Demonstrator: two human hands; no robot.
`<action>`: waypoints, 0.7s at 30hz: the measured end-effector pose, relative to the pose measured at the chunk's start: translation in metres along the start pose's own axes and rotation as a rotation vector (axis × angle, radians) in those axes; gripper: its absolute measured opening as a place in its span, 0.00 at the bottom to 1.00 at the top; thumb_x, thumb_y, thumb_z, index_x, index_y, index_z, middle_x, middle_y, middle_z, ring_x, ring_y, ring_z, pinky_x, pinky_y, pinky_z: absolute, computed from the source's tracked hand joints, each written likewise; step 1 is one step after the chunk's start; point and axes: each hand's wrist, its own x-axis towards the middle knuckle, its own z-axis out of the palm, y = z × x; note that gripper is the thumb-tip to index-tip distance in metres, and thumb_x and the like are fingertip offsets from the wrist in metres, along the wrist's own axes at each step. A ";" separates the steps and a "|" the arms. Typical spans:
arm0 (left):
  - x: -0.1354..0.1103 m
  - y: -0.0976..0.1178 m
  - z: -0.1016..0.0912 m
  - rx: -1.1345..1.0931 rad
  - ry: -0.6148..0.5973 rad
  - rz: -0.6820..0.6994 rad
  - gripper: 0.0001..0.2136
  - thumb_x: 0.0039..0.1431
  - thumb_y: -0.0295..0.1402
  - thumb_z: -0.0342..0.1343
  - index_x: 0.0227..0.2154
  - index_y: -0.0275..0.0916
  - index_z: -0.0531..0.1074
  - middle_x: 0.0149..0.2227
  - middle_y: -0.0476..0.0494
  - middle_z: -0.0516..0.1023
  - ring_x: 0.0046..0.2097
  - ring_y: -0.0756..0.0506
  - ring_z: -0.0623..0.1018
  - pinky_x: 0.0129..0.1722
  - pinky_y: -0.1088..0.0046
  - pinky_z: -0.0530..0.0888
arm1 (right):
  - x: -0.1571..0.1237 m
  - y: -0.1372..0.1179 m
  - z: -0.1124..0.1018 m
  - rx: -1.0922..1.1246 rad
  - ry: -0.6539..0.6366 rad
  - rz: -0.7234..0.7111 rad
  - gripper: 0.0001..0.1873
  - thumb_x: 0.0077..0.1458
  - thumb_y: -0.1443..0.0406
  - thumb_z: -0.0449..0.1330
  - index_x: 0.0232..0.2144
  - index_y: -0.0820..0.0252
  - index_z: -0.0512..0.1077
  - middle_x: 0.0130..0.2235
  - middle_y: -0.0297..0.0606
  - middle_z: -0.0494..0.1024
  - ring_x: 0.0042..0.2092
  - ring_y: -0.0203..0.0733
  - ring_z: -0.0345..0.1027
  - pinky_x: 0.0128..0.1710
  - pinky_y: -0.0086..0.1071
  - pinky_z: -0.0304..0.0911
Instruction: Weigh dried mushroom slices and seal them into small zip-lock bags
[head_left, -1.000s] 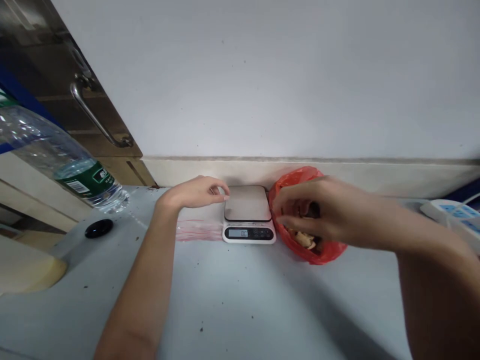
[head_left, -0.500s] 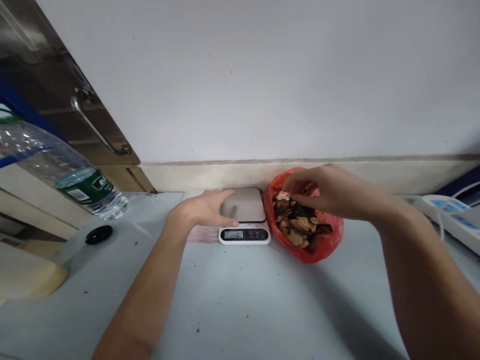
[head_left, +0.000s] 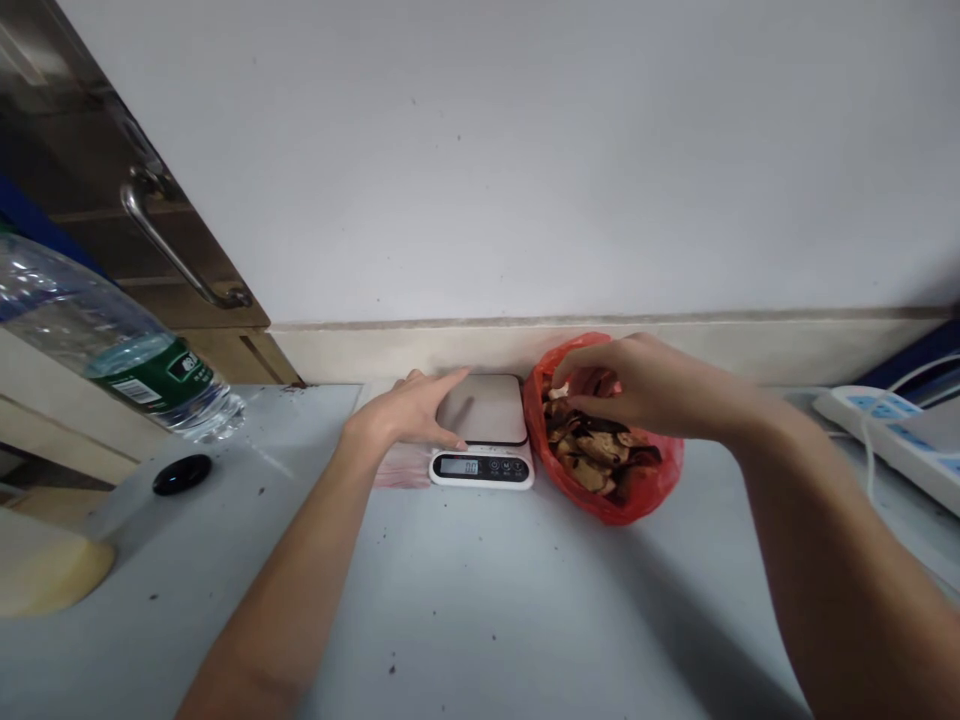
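A small white kitchen scale [head_left: 484, 440] with a steel plate and a lit display stands on the grey counter by the wall. My left hand [head_left: 409, 415] lies flat against the scale's left edge, fingers stretched out, over a clear red-striped plastic bag [head_left: 401, 467]. To the right of the scale sits an open red plastic bag [head_left: 626, 490] of brown dried slices [head_left: 592, 455]. My right hand [head_left: 626, 385] reaches into the bag's mouth with its fingers pinched together on the slices.
A clear water bottle [head_left: 112, 350] with a green label leans at the left, its black cap [head_left: 181, 474] lying on the counter. A white power strip [head_left: 885, 425] lies at the right edge. A wooden door with a metal handle [head_left: 169, 250] is at the back left.
My left hand slid from beside the scale onto its left edge and opened flat. My right hand rose from deep in the red bag to its mouth, uncovering the slices.
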 end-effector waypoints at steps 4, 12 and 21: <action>-0.004 -0.005 -0.007 -0.037 0.024 0.077 0.45 0.59 0.48 0.61 0.75 0.49 0.47 0.74 0.39 0.58 0.73 0.32 0.58 0.66 0.57 0.64 | 0.001 -0.003 0.000 -0.015 -0.025 0.024 0.15 0.51 0.71 0.56 0.34 0.54 0.81 0.36 0.33 0.84 0.36 0.40 0.74 0.34 0.30 0.65; -0.019 -0.003 -0.021 -0.043 0.053 0.091 0.32 0.65 0.48 0.54 0.70 0.46 0.62 0.63 0.37 0.75 0.62 0.36 0.74 0.57 0.64 0.71 | 0.002 -0.015 -0.006 0.053 0.202 0.106 0.16 0.48 0.71 0.54 0.29 0.57 0.81 0.29 0.34 0.83 0.30 0.40 0.74 0.34 0.31 0.66; -0.026 0.020 -0.023 -0.036 -0.016 0.141 0.29 0.66 0.46 0.54 0.68 0.51 0.64 0.64 0.42 0.75 0.62 0.37 0.75 0.55 0.66 0.71 | -0.003 0.009 -0.008 -0.114 -0.118 0.209 0.11 0.58 0.62 0.59 0.36 0.54 0.83 0.30 0.36 0.83 0.32 0.44 0.75 0.32 0.34 0.65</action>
